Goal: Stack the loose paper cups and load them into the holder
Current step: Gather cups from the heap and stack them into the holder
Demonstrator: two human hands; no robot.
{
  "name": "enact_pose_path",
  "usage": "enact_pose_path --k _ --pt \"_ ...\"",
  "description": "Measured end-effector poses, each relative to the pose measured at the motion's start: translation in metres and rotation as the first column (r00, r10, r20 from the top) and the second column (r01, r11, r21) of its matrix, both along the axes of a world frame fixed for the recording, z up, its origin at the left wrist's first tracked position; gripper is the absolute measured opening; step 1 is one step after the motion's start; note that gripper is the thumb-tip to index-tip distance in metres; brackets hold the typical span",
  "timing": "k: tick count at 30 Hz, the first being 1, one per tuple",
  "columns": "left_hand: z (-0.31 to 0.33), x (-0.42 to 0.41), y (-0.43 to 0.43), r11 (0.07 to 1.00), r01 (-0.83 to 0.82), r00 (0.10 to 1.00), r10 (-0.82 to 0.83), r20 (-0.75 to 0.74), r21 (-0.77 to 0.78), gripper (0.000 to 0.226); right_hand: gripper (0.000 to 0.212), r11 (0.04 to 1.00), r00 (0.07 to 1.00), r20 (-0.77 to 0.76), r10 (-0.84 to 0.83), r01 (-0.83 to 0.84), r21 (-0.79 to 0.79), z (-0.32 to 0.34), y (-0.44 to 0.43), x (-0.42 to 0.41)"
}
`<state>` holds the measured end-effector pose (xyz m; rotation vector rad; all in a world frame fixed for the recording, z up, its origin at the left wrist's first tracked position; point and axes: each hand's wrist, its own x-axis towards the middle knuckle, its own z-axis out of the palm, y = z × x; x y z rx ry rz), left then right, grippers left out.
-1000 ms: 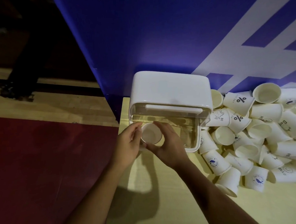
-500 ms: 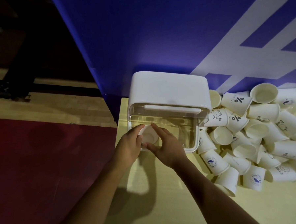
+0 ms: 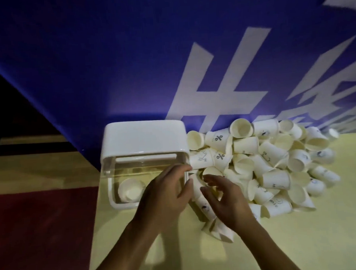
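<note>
wall: a big blue wall (image 3: 87,67) with white shapes on it stands behind everything.
table: a pale yellow flat table top (image 3: 302,248) carries the holder and the cups.
floor: a dark red floor (image 3: 34,235) shows to the left of the table.
pile: a heap of loose white paper cups (image 3: 273,165) lies on the table, right up against the right side of the holder. most lie on their sides and point all ways.
holder: a white plastic box holder with a clear front (image 3: 144,136) stands at the left end of the table, by the wall.
left hand: the left hand (image 3: 166,195) hangs over the right end of the holder. its fingers are loose and it holds nothing.
right hand: the right hand (image 3: 228,200) has its fingers spread and a bit bent. it holds nothing and is over the near left edge of the heap.
stack: a short stack of white cups (image 3: 131,192) sits inside the holder at its left end, mouth up.
which way: the heap lies to the right of both hands and a bit farther off. the right hand is nearer to it. the cups under the hands lie on their sides, with the long way running from far left to near right.
next: it looks like time to pick up more loose cups.
count: one holder, one stack in it, two hands. the loose cups are too piled up to count, but there are far more than twenty.
</note>
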<state>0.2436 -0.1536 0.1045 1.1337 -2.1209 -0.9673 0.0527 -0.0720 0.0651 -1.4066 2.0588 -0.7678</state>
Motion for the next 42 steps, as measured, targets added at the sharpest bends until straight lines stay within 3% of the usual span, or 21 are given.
enact_pose_path --k 5,8,11,20,22,24,26,28,30,34,38,42 --pt "0.007 -0.110 -0.026 0.977 0.153 0.977 -0.128 0.168 -0.147 0.052 0.033 0.994 0.996 -0.024 -0.085 0.083 -0.072 0.019 0.029 -0.085" --pt "-0.005 -0.164 -0.057 0.963 0.259 0.873 -0.199 0.445 -0.078 0.074 0.030 0.988 0.991 -0.045 -0.126 0.122 -0.095 0.023 0.043 -0.131" --pt "-0.023 -0.200 -0.079 0.942 0.318 0.787 -0.199 0.585 -0.107 0.078 0.031 0.988 0.990 -0.066 -0.127 0.121 -0.095 0.024 0.054 -0.175" --pt "-0.052 -0.231 -0.095 0.942 0.327 0.657 -0.163 0.737 -0.083 0.080 0.032 0.991 0.990 -0.065 -0.129 0.126 -0.044 0.015 0.044 -0.258" --pt "-0.048 -0.231 -0.095 0.955 0.287 0.678 -0.143 0.721 -0.081 0.079 0.036 0.996 0.992 -0.079 -0.093 0.092 -0.024 0.016 0.030 -0.262" --pt "-0.042 -0.225 -0.091 0.979 0.191 0.772 -0.105 0.626 -0.072 0.078 0.041 0.998 0.992 -0.117 -0.048 0.044 -0.033 0.018 0.008 -0.262" --pt "-0.034 -0.216 -0.080 0.998 0.016 0.901 0.010 0.434 -0.055 0.082 0.050 0.998 0.989 -0.151 0.003 -0.011 -0.054 0.018 -0.022 -0.258" --pt "-0.027 -0.205 -0.065 0.984 -0.179 0.956 0.174 0.236 -0.002 0.088 0.063 0.995 0.970 -0.231 0.072 -0.088 -0.057 0.016 -0.056 -0.251" --pt "-0.026 -0.194 -0.053 0.956 -0.290 0.953 0.286 0.101 0.030 0.086 0.076 0.985 0.941 -0.307 0.143 -0.164 -0.045 0.011 -0.088 -0.239" --pt "-0.029 -0.178 -0.035 0.946 -0.323 0.946 0.323 0.022 0.037 0.081 0.089 0.974 0.894 -0.395 0.210 -0.226 0.007 -0.003 -0.126 -0.217" --pt "-0.024 -0.171 -0.029 0.954 -0.292 0.956 0.292 0.011 0.068 0.080 0.084 0.969 0.848 -0.481 0.225 -0.246 0.020 -0.017 -0.133 -0.213" --pt "-0.022 -0.164 -0.030 0.957 -0.284 0.959 0.283 0.020 0.066 0.081 0.073 0.965 0.849 -0.492 0.191 -0.255 -0.064 -0.025 -0.131 -0.216"
